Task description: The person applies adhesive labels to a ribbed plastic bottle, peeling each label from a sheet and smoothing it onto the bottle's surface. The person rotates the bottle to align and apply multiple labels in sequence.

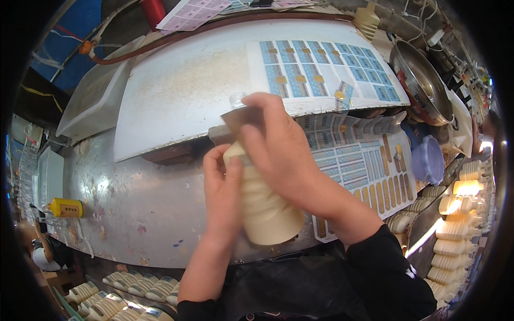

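Observation:
A cream ribbed plastic bottle is tilted in front of me, its round base toward me. My left hand is closed round its upper side, with the thumb lying along the bottle. My right hand reaches over the bottle's far end, fingers bent round a flat grey-brown piece whose kind I cannot make out. Just past that piece shows a clear threaded neck-like part. The bottle's far end is mostly hidden by my fingers. To the right lies a sheet of blue and gold labels.
A white board with more blue labels covers the far table. On the metal tabletop lies a yellow bottle. A white tub, a metal pan and a purple basin stand around. Several cream bottles line the right side.

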A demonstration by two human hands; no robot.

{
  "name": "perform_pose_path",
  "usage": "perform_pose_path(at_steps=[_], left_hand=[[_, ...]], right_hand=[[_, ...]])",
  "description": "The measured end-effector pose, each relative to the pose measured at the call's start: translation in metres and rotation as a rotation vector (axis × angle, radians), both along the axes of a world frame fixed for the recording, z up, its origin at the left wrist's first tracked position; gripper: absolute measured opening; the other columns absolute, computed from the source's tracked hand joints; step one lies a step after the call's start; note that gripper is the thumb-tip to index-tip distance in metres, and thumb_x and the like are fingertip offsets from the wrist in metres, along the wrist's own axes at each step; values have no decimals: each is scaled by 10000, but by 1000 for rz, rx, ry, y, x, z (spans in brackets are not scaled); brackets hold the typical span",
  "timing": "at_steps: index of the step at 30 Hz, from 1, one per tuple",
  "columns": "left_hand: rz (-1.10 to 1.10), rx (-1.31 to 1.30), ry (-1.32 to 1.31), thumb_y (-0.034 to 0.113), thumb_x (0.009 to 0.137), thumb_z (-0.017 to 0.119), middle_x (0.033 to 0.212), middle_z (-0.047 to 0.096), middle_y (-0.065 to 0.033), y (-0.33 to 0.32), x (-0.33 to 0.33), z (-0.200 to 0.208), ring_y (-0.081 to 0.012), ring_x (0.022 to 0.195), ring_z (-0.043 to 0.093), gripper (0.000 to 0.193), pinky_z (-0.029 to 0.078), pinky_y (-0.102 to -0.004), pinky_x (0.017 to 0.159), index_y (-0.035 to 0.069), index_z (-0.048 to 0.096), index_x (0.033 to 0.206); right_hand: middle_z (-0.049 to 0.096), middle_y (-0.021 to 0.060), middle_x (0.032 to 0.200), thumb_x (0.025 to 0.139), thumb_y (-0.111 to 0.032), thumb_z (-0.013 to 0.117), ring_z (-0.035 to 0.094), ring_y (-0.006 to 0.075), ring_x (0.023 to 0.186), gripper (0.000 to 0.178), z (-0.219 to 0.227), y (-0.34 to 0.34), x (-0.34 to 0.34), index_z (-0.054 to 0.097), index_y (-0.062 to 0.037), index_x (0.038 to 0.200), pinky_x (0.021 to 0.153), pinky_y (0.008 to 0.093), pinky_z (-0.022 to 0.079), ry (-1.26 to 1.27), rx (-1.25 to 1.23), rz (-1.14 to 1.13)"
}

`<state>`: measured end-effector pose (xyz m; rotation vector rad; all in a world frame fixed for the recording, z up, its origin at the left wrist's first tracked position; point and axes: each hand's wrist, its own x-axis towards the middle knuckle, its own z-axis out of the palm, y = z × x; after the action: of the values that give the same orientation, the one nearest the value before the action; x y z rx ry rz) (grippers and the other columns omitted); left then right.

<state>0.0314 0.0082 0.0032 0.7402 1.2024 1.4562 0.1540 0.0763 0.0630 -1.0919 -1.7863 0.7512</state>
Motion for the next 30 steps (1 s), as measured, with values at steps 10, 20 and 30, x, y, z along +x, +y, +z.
perform_pose_path(at_steps=[10, 20, 30], left_hand=[[43, -4, -157, 231, 1107, 469, 1267, 608, -92, -2, -6, -9, -175, 1150, 603, 317, 500, -342, 1013, 36, 482, 1356], [18, 15, -271, 66, 983, 427, 1336, 534, -110, -11, 11, 25, -193, 1216, 563, 446, 444, -354, 1084, 14, 439, 1426], [85, -19, -405, 147, 1053, 336, 1267, 615, -110, -12, 12, 25, -169, 1170, 590, 416, 453, -338, 1044, 4, 462, 1423]], right_hand=[[618, 120, 1164, 1009, -73, 563, 599, 169, 1053, 317, -38, 18, 41, 509, -3, 1314, 949, 316, 482, 39, -39, -120], [582, 197, 1224, 970, -47, 492, 586, 319, 1128, 343, -22, 13, 27, 487, 25, 1305, 1016, 401, 457, 81, -76, -49], [536, 229, 1205, 971, -56, 499, 591, 425, 1031, 323, 7, -1, -13, 461, -17, 1289, 887, 465, 503, -335, 59, -43]])
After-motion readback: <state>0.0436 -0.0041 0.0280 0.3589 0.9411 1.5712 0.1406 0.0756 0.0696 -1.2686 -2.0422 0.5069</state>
